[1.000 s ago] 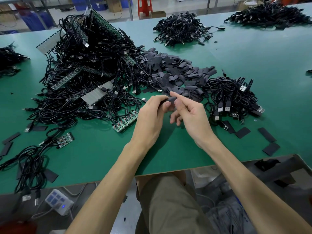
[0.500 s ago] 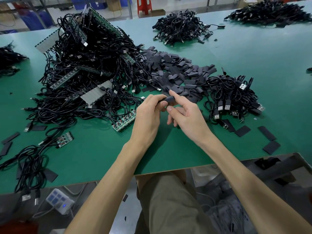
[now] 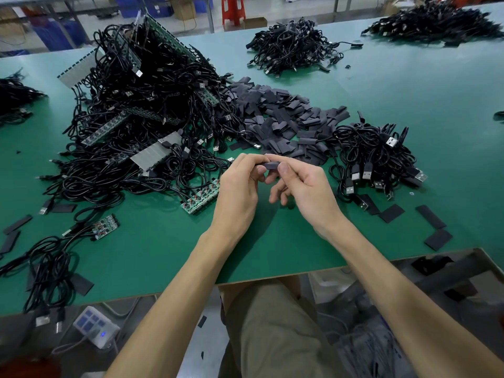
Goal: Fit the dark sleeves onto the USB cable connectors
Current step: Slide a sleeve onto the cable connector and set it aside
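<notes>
A small dark sleeve [image 3: 271,166] is held above the green table [image 3: 163,255], just in front of me. My right hand [image 3: 302,192] pinches it between thumb and forefinger. My left hand [image 3: 240,184] grips its left end with curled fingers; whatever is inside that grip is hidden. A heap of loose dark sleeves [image 3: 283,118] lies behind my hands. A bundle of black USB cables [image 3: 376,156] with bare metal plugs sits to the right.
A big tangle of black cables and green circuit strips [image 3: 141,110] fills the left. More cable piles [image 3: 289,47] lie at the back. Loose sleeves [image 3: 431,216] lie at the right front. A white power strip [image 3: 95,327] hangs below the table edge.
Both hands stay together over the same spot; my fingers have shifted slightly on the sleeve, and my right thumb now sits on its right end.
</notes>
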